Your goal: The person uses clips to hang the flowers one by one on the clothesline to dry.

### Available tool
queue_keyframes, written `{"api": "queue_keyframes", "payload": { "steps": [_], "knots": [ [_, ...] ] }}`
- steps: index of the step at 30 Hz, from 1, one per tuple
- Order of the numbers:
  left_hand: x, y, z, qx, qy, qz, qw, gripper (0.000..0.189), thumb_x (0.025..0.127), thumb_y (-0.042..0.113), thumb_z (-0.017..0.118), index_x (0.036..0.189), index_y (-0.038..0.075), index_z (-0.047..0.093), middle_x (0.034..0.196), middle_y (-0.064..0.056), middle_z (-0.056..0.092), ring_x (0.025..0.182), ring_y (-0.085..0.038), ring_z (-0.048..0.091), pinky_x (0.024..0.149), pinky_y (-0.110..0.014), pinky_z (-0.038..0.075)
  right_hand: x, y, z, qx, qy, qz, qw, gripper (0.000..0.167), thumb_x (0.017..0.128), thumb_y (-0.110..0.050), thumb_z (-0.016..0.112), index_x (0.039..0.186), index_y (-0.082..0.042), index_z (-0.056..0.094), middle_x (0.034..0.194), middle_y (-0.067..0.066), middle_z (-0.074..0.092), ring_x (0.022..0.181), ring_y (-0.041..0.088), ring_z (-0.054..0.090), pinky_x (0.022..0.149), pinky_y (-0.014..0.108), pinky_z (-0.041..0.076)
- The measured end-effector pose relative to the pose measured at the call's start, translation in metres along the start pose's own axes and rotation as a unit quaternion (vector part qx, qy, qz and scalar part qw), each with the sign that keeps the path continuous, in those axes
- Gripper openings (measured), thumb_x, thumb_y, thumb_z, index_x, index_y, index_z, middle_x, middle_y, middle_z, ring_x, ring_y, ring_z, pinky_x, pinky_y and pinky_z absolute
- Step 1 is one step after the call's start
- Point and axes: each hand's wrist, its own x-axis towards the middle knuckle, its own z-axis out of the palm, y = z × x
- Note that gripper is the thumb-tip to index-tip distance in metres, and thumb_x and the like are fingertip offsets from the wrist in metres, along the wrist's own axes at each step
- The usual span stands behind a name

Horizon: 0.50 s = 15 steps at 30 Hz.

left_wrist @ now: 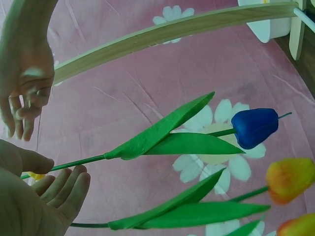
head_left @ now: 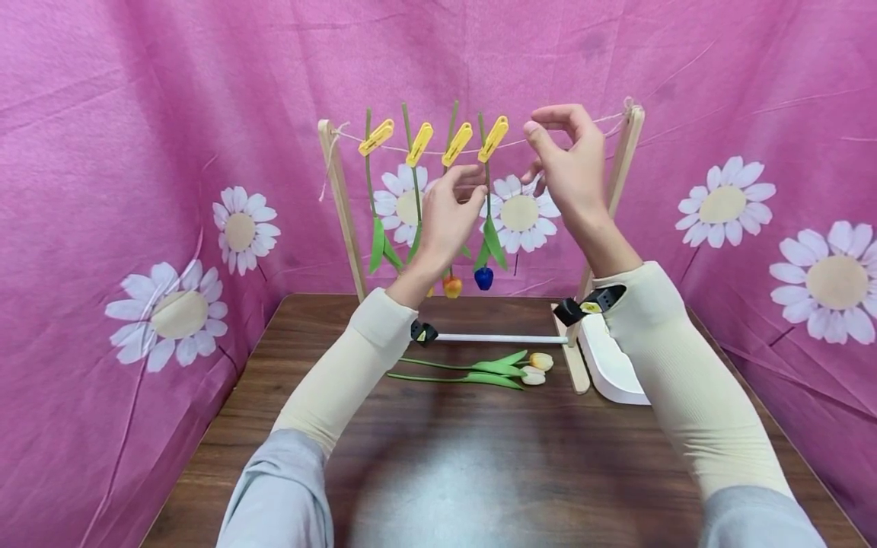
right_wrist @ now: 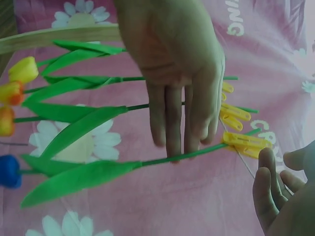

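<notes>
A blue tulip [head_left: 483, 278] hangs head down from a string [head_left: 438, 152], its stem gripped by a yellow clothespin [head_left: 493, 139]. My left hand [head_left: 452, 209] is at that stem; in the left wrist view the stem runs between the thumb and the loosely spread fingers [left_wrist: 69, 191], not visibly pinched. My right hand [head_left: 569, 164] is raised to the right of the clothespin, near the string. In the right wrist view its relaxed fingers [right_wrist: 263, 189] stand apart from the clothespin and hold nothing. Several other tulips, one an orange-yellow tulip [left_wrist: 290, 179], hang beside the blue one from yellow clothespins.
The string spans a left wooden post [head_left: 342, 213] and a right wooden post [head_left: 625, 152], with a white rod [head_left: 500, 338] low between them. Two pale tulips [head_left: 533, 375] lie on the brown table [head_left: 308, 487]. A white container [head_left: 610, 365] stands at the right.
</notes>
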Motion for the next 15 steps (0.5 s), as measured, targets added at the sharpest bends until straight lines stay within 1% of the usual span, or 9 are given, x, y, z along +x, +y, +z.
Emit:
{"api": "queue_keyframes", "payload": {
  "steps": [4, 8, 11, 15],
  "knots": [
    [-0.008, -0.002, -0.007, 0.01, -0.006, 0.006, 0.9999, 0.028, 0.103, 0.008, 0.068, 0.13, 0.001, 0.07, 0.121, -0.012, 0.077, 0.108, -0.022, 0.076, 0.096, -0.023, 0.059, -0.006, 0.003, -0.012, -0.005, 0.007, -0.013, 0.9999, 0.008, 0.101, -0.009, 0.072, 0.109, -0.008, 0.071, 0.102, 0.003, 0.069, 0.039, 0.011, 0.057, 0.033, 0.022, 0.041],
    [-0.014, -0.005, -0.016, 0.015, -0.008, 0.013, 0.9998, 0.024, 0.104, 0.008, 0.068, 0.126, 0.001, 0.071, 0.117, -0.014, 0.077, 0.105, -0.024, 0.075, 0.092, -0.026, 0.061, -0.012, 0.005, -0.027, 0.019, 0.006, -0.017, 0.9997, 0.003, 0.102, -0.008, 0.071, 0.102, -0.005, 0.072, 0.093, 0.004, 0.072, 0.037, 0.01, 0.056, 0.033, 0.021, 0.04],
    [-0.018, -0.009, -0.023, 0.012, -0.015, 0.012, 0.9997, 0.021, 0.104, 0.009, 0.068, 0.122, 0.001, 0.072, 0.114, -0.015, 0.078, 0.101, -0.024, 0.074, 0.088, -0.027, 0.06, -0.015, 0.006, -0.038, 0.028, 0.005, -0.017, 0.9994, 0.005, 0.102, -0.009, 0.072, 0.099, -0.005, 0.073, 0.09, 0.004, 0.074, 0.037, 0.01, 0.056, 0.033, 0.021, 0.04],
    [-0.024, -0.018, -0.034, 0.014, -0.027, 0.016, 0.9994, 0.016, 0.104, 0.011, 0.068, 0.115, 0.002, 0.074, 0.104, -0.014, 0.078, 0.094, -0.022, 0.072, 0.082, -0.025, 0.058, -0.02, 0.008, -0.054, 0.025, 0.008, -0.018, 0.9995, 0.009, 0.102, -0.011, 0.072, 0.1, -0.002, 0.074, 0.087, 0.003, 0.077, 0.037, 0.009, 0.056, 0.033, 0.02, 0.04]
  ]
}}
